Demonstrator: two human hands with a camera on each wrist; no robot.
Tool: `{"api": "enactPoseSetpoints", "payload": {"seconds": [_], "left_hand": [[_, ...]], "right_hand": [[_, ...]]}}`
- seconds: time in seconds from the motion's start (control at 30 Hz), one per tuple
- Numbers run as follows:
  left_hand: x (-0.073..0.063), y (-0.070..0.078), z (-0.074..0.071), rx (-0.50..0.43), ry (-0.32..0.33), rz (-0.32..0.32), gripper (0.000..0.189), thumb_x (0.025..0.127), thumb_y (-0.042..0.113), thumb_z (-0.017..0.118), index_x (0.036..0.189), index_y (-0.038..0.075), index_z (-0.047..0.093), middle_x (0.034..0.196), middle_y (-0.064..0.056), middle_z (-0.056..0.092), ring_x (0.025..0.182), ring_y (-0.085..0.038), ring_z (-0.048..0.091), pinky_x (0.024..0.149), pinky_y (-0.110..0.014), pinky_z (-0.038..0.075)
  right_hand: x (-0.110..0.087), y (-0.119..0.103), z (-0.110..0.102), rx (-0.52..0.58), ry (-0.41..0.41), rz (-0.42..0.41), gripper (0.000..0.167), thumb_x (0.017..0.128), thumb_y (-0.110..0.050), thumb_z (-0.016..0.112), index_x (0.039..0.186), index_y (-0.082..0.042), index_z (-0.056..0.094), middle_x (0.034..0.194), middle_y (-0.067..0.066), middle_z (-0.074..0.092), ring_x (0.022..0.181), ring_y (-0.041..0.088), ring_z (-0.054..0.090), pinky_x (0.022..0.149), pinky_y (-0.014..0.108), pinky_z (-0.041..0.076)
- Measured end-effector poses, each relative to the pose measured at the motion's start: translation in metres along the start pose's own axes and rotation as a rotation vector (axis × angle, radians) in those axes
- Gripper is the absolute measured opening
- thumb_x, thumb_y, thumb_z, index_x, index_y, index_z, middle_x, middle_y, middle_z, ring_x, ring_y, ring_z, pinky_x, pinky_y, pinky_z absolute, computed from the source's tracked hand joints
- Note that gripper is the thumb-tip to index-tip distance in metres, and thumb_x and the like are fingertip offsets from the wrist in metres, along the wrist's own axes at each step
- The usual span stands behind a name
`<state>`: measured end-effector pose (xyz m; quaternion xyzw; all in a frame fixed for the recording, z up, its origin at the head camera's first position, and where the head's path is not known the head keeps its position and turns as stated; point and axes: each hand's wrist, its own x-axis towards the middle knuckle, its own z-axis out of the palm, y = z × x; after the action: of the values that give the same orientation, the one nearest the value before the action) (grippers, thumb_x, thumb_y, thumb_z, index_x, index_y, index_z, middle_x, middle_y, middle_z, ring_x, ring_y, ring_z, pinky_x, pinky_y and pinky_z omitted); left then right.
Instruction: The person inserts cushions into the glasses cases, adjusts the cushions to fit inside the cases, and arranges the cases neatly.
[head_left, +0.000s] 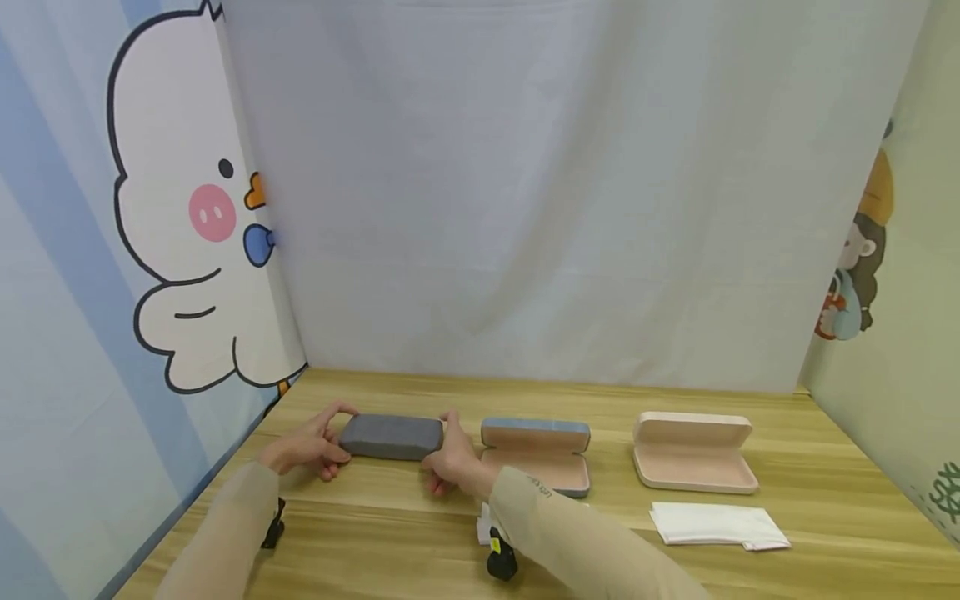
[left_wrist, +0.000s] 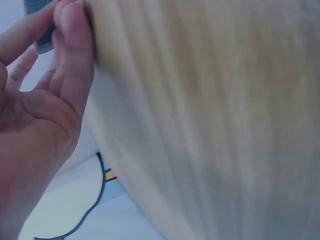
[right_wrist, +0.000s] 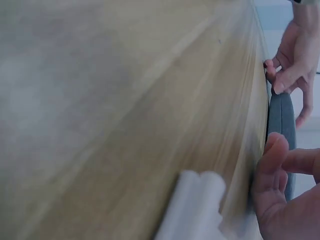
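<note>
A closed grey glasses case lies on the wooden table at the left. My left hand grips its left end between thumb and fingers. At its right end, my right hand holds it the same way. In the right wrist view both hands flank the narrow side of the case. Only a corner of the case shows in the left wrist view. Just right of my right hand stands an open blue glasses case with a pinkish lining, partly hidden by my wrist.
An open cream glasses case stands farther right, a folded white cloth in front of it. Another white piece lies mostly hidden under my right forearm. A pale curtain hangs behind the table.
</note>
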<state>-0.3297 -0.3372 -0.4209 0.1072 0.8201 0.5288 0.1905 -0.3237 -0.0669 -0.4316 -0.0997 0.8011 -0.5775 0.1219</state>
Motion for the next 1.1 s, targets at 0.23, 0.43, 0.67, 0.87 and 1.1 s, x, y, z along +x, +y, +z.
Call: {"api": "enactPoseSetpoints", "payload": {"seconds": [0.23,0.43,0.67,0.87,1.1], "left_hand": [[-0.003,0.015,-0.001,0.080,0.043,-0.065,0.095,0.083,-0.003,0.064,0.153,0.017,0.002,0.089,-0.022,0.058,0.055,-0.018,0.057,0.053,-0.035,0.057],[-0.005,0.029,0.002,0.156,0.086,-0.016,0.088,0.089,0.005,0.063,0.153,0.018,0.006,0.089,-0.024,0.056,0.054,-0.020,0.059,0.052,-0.038,0.057],[-0.006,0.049,0.020,0.137,0.105,0.041,0.081,0.091,0.010,0.063,0.153,0.019,0.013,0.085,-0.018,0.057,0.057,-0.020,0.061,0.055,-0.040,0.059],[-0.007,0.066,0.046,0.077,0.049,0.087,0.074,0.094,0.017,0.063,0.151,0.022,0.016,0.081,-0.015,0.058,0.057,-0.020,0.062,0.053,-0.039,0.058],[-0.007,0.083,0.073,0.018,0.008,0.124,0.071,0.094,0.025,0.064,0.149,0.026,0.020,0.081,-0.014,0.059,0.058,-0.020,0.063,0.052,-0.036,0.058]], "right_hand": [[-0.009,-0.009,-0.004,-0.076,0.007,-0.083,0.075,0.085,-0.002,0.065,0.145,-0.004,0.020,0.061,0.028,0.063,0.028,0.012,0.045,0.030,0.032,0.046],[-0.020,-0.020,-0.011,-0.108,-0.041,-0.133,0.067,0.091,-0.014,0.064,0.145,-0.006,0.026,0.067,0.024,0.063,0.030,0.012,0.047,0.034,0.034,0.049],[-0.035,-0.029,-0.025,-0.053,-0.095,-0.178,0.053,0.093,-0.021,0.063,0.137,-0.006,0.037,0.084,0.027,0.065,0.035,0.014,0.051,0.037,0.030,0.051],[-0.048,-0.031,-0.038,0.008,-0.148,-0.186,0.050,0.095,-0.027,0.062,0.134,-0.007,0.039,0.081,0.023,0.064,0.036,0.015,0.050,0.035,0.027,0.047],[-0.057,-0.027,-0.058,0.003,-0.144,-0.191,0.051,0.094,-0.030,0.062,0.134,-0.010,0.039,0.077,0.013,0.064,0.037,0.015,0.051,0.034,0.024,0.043]]}}
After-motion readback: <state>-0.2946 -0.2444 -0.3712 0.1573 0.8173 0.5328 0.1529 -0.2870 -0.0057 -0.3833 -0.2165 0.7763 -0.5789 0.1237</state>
